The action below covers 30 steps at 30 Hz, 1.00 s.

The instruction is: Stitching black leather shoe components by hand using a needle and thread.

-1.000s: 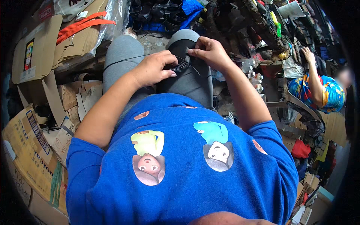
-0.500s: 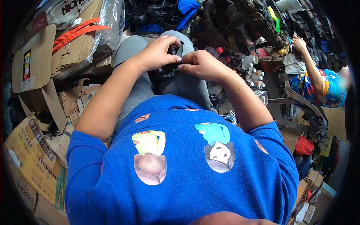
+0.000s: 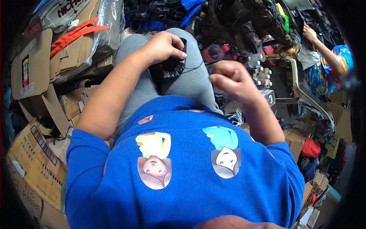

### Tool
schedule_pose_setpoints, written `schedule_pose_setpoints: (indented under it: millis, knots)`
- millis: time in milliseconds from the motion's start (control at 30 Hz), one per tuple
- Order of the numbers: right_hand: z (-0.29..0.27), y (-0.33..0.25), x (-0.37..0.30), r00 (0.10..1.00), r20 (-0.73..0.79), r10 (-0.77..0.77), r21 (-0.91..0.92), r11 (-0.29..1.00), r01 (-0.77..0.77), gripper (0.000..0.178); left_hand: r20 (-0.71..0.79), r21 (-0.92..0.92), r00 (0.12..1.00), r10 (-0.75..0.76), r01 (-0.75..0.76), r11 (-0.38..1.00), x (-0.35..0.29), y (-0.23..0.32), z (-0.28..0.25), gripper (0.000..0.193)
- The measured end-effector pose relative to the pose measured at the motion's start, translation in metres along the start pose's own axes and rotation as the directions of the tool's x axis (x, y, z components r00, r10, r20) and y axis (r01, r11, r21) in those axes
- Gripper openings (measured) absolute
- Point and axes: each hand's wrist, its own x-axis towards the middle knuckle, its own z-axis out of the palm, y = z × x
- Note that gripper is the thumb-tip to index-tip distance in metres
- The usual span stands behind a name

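Observation:
My left hand point(image 3: 166, 46) is closed on a black piece with a ridged edge point(image 3: 174, 71), held over my lap between the grey-clad thighs. Its thumb presses the upper part; most of the piece lies in shadow under the hand, so its full shape is hidden. A thin dark thread point(image 3: 201, 63) curves from the piece across my right thigh. Off to the right, apart from the piece, my right hand point(image 3: 232, 78) is closed with fingers curled and slightly blurred. What it grips, if anything, is too small to make out.
Cardboard boxes point(image 3: 36, 65) and flattened card crowd my left side. Black shoes point(image 3: 152, 15) lie on a blue sheet ahead. Small clear bottles point(image 3: 261, 72) stand to the right, near a curved pale frame point(image 3: 305, 87). Another person in a colourful shirt point(image 3: 328, 72) reaches toward a cluttered rack.
My right hand has moved away from the black piece, to the right and slightly nearer me. The left hand keeps its hold. The other person has shifted a little to the right.

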Motion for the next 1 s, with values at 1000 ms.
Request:
schedule_pose_setpoints:
  millis: [1000]
  knots:
    - [0.024,0.031,0.031,0.978,-0.144,-0.151,-0.614,0.789,0.031,0.027,0.271,0.063,0.962,0.015,-0.033,0.997,-0.004,0.013,-0.021,0.029]
